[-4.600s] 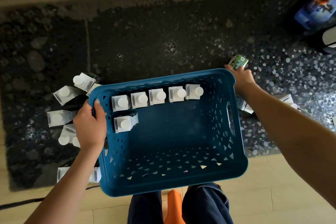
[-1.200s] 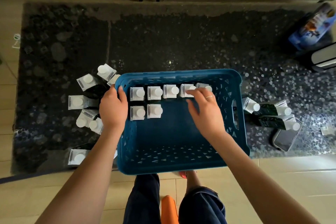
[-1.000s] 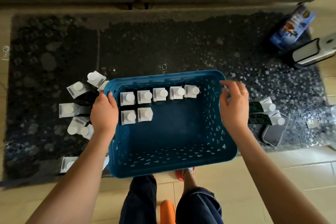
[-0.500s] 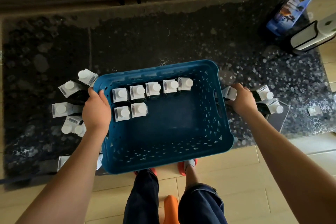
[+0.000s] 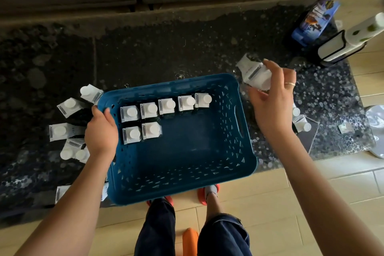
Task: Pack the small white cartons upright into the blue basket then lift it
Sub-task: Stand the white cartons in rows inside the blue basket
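Right hand (image 5: 272, 108): half a second ago it was low, reaching among the cartons just right of the blue basket (image 5: 247, 158); now it is raised at the upper right of the frame, beside the basket's far right corner.
Held carton (image 5: 254, 74): it has come off the glass surface and sits tilted in the right hand's fingers, blurred.
Cartons right of the basket (image 5: 301, 123): the group looks smaller than a second ago, and is partly hidden behind the right wrist.
Cartons in the basket (image 5: 148, 119): six stood there 4.6 seconds ago; seven now, five in the far row and two in the near row.
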Demonstrator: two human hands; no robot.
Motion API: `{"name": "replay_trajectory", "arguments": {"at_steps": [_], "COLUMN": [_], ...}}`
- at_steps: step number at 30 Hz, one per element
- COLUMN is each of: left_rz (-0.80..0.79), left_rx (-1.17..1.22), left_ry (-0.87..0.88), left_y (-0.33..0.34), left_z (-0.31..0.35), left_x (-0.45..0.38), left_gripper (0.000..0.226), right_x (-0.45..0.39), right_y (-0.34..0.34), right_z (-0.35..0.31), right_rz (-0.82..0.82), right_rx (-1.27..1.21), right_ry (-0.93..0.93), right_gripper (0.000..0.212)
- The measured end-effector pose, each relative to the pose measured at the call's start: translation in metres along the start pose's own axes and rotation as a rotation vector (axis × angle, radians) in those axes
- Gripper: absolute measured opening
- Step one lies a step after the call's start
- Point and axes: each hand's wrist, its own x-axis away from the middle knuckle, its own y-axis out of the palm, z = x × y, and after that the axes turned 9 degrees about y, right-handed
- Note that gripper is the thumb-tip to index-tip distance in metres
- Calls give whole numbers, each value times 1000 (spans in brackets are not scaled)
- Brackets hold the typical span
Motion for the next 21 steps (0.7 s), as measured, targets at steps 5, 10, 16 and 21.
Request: {"name": "replay_trajectory", "arguments": {"at_steps": [5, 10, 16, 21], "left_rz": [-11, -8, 5, 16], "left_rx": [42, 69, 69, 83], "left_ry": [7, 16, 14, 44], "left_y": [2, 2, 3, 5], "left_z": [-4, -5, -6, -9], "left_x": [-2, -2, -2, -4], "left_gripper": [40, 38, 36, 36], "right_x": [43, 93, 103, 96], "right_y": [13, 47, 106, 148], "right_z": [-42, -47, -23, -14], "right_rz": [-326, -694, -828, -784], "right_rx": [-176, 24, 322, 343], "right_ry": [-114, -186, -143, -83], "right_gripper": [57, 57, 58, 60]}}
